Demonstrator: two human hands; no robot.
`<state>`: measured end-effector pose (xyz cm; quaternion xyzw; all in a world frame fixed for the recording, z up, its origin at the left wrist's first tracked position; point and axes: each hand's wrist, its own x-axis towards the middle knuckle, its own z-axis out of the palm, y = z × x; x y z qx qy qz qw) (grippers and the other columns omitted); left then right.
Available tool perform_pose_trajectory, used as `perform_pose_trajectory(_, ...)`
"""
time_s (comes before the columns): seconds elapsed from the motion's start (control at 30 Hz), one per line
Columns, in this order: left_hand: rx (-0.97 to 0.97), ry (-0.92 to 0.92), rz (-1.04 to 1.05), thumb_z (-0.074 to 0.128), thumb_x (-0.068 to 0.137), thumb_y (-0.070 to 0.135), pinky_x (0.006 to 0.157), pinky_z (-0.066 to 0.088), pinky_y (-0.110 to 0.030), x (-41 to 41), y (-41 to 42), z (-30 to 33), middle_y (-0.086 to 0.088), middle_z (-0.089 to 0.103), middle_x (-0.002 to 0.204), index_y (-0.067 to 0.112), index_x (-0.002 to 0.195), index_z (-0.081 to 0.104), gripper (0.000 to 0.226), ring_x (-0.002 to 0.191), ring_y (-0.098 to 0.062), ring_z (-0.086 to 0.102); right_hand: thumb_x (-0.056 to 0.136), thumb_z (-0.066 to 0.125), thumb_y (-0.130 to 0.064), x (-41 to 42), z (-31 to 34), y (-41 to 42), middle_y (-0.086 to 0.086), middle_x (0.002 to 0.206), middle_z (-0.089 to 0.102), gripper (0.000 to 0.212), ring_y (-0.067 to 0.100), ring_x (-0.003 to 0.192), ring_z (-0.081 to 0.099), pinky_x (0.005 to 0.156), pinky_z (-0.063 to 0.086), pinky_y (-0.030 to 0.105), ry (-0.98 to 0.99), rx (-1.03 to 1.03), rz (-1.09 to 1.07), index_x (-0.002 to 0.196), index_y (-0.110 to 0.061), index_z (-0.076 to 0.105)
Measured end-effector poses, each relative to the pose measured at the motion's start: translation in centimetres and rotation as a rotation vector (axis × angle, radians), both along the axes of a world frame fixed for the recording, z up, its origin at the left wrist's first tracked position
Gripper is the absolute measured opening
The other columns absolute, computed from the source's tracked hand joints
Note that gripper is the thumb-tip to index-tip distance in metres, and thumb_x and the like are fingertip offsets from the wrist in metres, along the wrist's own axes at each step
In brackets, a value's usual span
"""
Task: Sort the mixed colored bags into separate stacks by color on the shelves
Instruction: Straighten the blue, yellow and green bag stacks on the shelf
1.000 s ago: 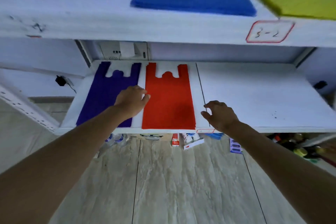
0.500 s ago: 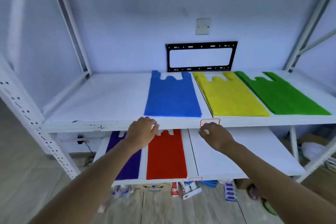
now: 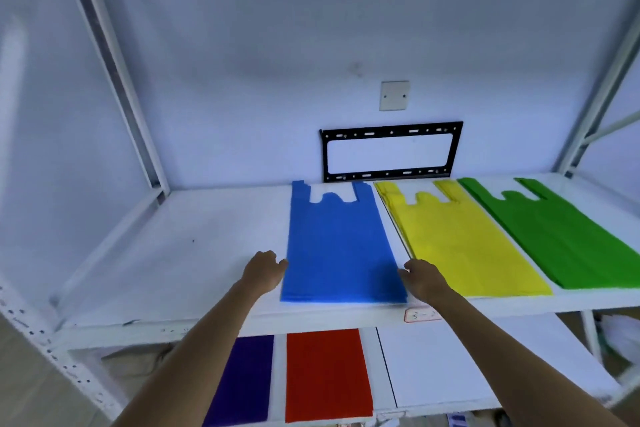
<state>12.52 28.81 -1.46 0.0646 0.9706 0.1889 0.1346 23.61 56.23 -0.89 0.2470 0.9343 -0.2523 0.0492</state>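
On the upper shelf (image 3: 173,253) lie three flat stacks side by side: blue bags (image 3: 336,246), yellow bags (image 3: 457,239) and green bags (image 3: 561,232). My left hand (image 3: 264,270) sits at the left edge of the blue stack, fingers loosely curled and touching that edge. My right hand (image 3: 420,279) is at the blue stack's right edge, fingers curled against it, between blue and yellow. On the lower shelf (image 3: 467,367) lie a purple stack (image 3: 242,381) and a red stack (image 3: 325,374).
White metal shelf posts (image 3: 114,73) rise at left and right. A black wall bracket (image 3: 391,151) and a white cover plate (image 3: 394,95) are on the back wall. A red-outlined label (image 3: 420,315) sits on the upper shelf's front edge.
My view has risen from the lower shelf to the upper one. Both hands moved up from the purple and red stacks to either side of the blue stack.
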Motion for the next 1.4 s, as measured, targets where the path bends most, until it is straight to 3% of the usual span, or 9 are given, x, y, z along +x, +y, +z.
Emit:
perform_pose_trajectory(0.1,0.015,-0.041,0.017,0.033,0.101,0.036,0.105,0.037,-0.034,-3.7,1.1,-0.7,-0.016,0.048,0.141,0.0,0.135,0.046,0.051,0.128,-0.029,0.048,0.1,0.037,-0.03,-2.5,-1.3,0.5,0.014,0.127,0.059,0.04,0.027,0.114,0.057,0.086,0.043,0.029,-0.058,0.008,-0.054,0.122,-0.002,0.056)
perform_pose_trajectory(0.27,0.054,-0.039,0.061,0.031,0.101,0.037,0.103,0.04,-0.036,-8.7,3.5,-1.8,-0.02,0.055,0.132,-0.004,0.126,0.053,0.053,0.122,-0.032,0.051,0.09,0.052,-0.05,-5.7,-3.4,0.8,0.012,0.124,0.058,0.055,0.028,0.111,0.059,0.088,0.05,0.036,-0.091,0.026,-0.18,0.124,-0.006,0.054)
perform_pose_trajectory(0.47,0.025,-0.028,0.093,0.031,0.102,0.038,0.102,0.039,-0.036,-11.8,6.6,-1.8,-0.02,0.05,0.133,0.001,0.128,0.052,0.05,0.125,-0.03,0.046,0.093,0.054,-0.038,-8.6,-5.2,0.2,0.015,0.138,0.042,0.053,0.028,0.126,0.045,0.104,0.043,0.036,-0.005,0.08,-0.145,0.134,-0.004,0.044)
perform_pose_trajectory(0.63,0.076,-0.027,0.167,0.05,0.093,0.032,0.086,0.047,-0.034,-13.3,7.1,-2.8,-0.016,0.051,0.123,0.002,0.108,0.057,0.035,0.107,-0.031,0.058,0.091,0.056,-0.03,-9.6,-5.3,1.6,0.016,0.133,0.045,0.049,0.031,0.122,0.047,0.101,0.045,0.038,0.018,0.012,-0.197,0.132,-0.002,0.048)
perform_pose_trajectory(0.77,0.094,-0.007,0.22,0.044,0.095,0.039,0.089,0.046,-0.037,-15.1,6.7,-2.9,-0.02,0.054,0.122,-0.001,0.104,0.061,0.043,0.107,-0.031,0.055,0.094,0.053,-0.026,-10.0,-5.5,2.1,0.015,0.134,0.044,0.043,0.03,0.123,0.046,0.1,0.044,0.036,0.016,0.015,-0.156,0.132,-0.005,0.049)
perform_pose_trajectory(0.93,0.165,-0.027,0.192,0.046,0.095,0.037,0.061,0.039,-0.029,-16.5,7.3,-3.9,-0.014,0.059,0.095,0.006,0.073,0.05,0.038,0.07,-0.021,0.052,0.096,0.048,-0.02,-10.4,-5.6,1.6,0.015,0.135,0.045,0.039,0.028,0.12,0.051,0.099,0.044,0.033,0.075,-0.021,-0.148,0.132,-0.006,0.05)
perform_pose_trajectory(1.17,0.069,-0.001,0.149,0.043,0.095,0.034,0.074,0.043,-0.033,-16.2,7.2,-3.8,-0.022,0.058,0.117,0.002,0.082,0.056,0.037,0.093,-0.03,0.055,0.096,0.045,-0.017,-10.5,-5.2,2.0,0.017,0.135,0.046,0.04,0.03,0.12,0.052,0.1,0.044,0.035,0.075,-0.118,-0.11,0.133,-0.003,0.049)
perform_pose_trajectory(1.3,-0.067,0.132,0.143,0.043,0.096,0.033,0.091,0.044,-0.04,-15.7,7.9,-2.0,-0.02,0.045,0.129,-0.001,0.121,0.052,0.043,0.118,-0.034,0.047,0.095,0.048,-0.014,-9.2,-3.7,5.9,0.018,0.134,0.044,0.043,0.035,0.114,0.056,0.095,0.046,0.037,0.159,-0.112,-0.102,0.136,-0.005,0.047)
perform_pose_trajectory(1.4,-0.041,0.24,0.03,0.042,0.095,0.03,0.08,0.044,-0.038,-14.5,10.7,-1.0,-0.016,0.049,0.118,0.002,0.105,0.057,0.033,0.111,-0.033,0.05,0.094,0.05,-0.014,-7.9,-2.5,11.1,0.018,0.131,0.046,0.038,0.037,0.102,0.06,0.088,0.048,0.04,0.218,-0.057,-0.134,0.131,-0.007,0.054)
